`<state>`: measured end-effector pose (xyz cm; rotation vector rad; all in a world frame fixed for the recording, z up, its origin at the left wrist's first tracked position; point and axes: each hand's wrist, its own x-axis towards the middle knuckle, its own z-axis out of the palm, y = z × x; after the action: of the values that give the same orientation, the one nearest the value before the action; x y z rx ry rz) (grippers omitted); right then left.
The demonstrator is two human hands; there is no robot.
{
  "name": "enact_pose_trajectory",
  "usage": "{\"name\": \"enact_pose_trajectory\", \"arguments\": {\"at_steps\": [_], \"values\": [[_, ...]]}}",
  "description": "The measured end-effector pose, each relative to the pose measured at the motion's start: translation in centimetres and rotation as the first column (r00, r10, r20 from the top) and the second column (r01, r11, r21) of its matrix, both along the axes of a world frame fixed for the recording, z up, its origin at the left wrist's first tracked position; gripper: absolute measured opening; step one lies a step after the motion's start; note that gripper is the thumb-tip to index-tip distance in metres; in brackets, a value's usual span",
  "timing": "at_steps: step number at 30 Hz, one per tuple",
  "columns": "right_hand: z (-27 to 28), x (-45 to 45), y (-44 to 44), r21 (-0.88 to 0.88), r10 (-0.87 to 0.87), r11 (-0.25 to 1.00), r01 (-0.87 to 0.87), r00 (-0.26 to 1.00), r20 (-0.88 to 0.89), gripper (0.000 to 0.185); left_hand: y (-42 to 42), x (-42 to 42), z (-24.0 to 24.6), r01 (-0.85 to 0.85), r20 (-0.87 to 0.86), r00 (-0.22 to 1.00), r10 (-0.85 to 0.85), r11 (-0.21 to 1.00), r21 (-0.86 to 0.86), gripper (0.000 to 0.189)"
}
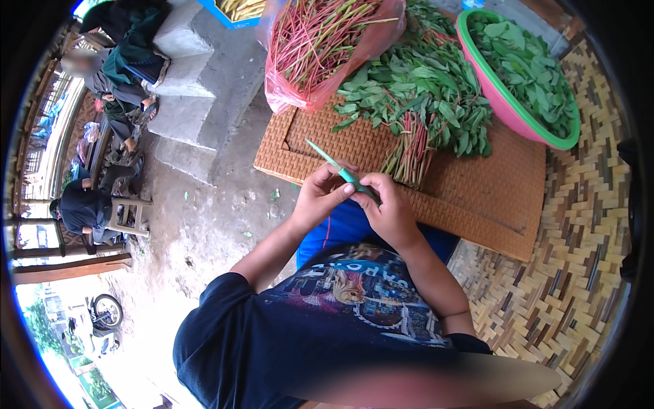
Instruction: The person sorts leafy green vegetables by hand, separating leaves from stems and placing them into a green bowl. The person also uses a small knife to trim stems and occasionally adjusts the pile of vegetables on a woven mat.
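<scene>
Between both hands is a small green knife [352,179], its pale green blade pointing up and to the left. My left hand [319,197] grips it near the base of the blade, thumb on top. My right hand [389,209] has its fingers around the darker handle end. Whether the pale part is bare blade or a sheath is hard to tell. Just beyond my hands, a bundle of leafy greens [424,97] with reddish stems lies on a brown woven-pattern table [475,199], its cut stem ends towards me.
A pink plastic bag [294,99] of reddish stems sits at the table's far left. A green-rimmed pink basket [488,84] holds loose leaves at the right, by a woven bamboo wall [577,220]. Concrete steps [186,92], seated people and a motorcycle [104,312] are to the left.
</scene>
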<state>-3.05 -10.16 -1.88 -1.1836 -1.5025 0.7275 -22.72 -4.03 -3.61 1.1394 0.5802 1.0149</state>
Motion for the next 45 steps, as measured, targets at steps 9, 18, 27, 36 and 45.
{"name": "enact_pose_trajectory", "arguments": {"at_steps": [9,18,27,36,45], "values": [[1.6,-2.0,3.5,0.154,0.072,0.981,-0.115,0.963,0.260,0.030,-1.0,-3.0,-0.9,-0.145,-0.020,0.988,0.150,0.896,-0.419,0.029],[0.3,-5.1,9.6,0.086,0.017,0.992,-0.091,0.777,0.629,0.027,-1.2,-4.4,0.1,-0.180,-0.148,0.977,0.153,0.966,-0.186,0.058],[4.4,6.5,2.9,0.363,-0.375,0.901,0.237,0.847,0.377,0.010,-0.3,-5.7,0.4,-0.098,-0.417,0.892,0.173,0.976,0.195,0.031],[0.7,12.0,3.7,0.225,-0.446,0.895,0.386,0.794,0.414,0.013,2.1,2.7,5.2,0.172,-0.437,0.869,0.232,0.687,0.706,0.028],[-0.6,13.7,3.2,0.272,-0.572,0.818,0.507,0.770,0.284,0.007,3.5,11.9,4.0,0.514,-0.603,0.658,0.452,0.315,0.798,0.038]]}}
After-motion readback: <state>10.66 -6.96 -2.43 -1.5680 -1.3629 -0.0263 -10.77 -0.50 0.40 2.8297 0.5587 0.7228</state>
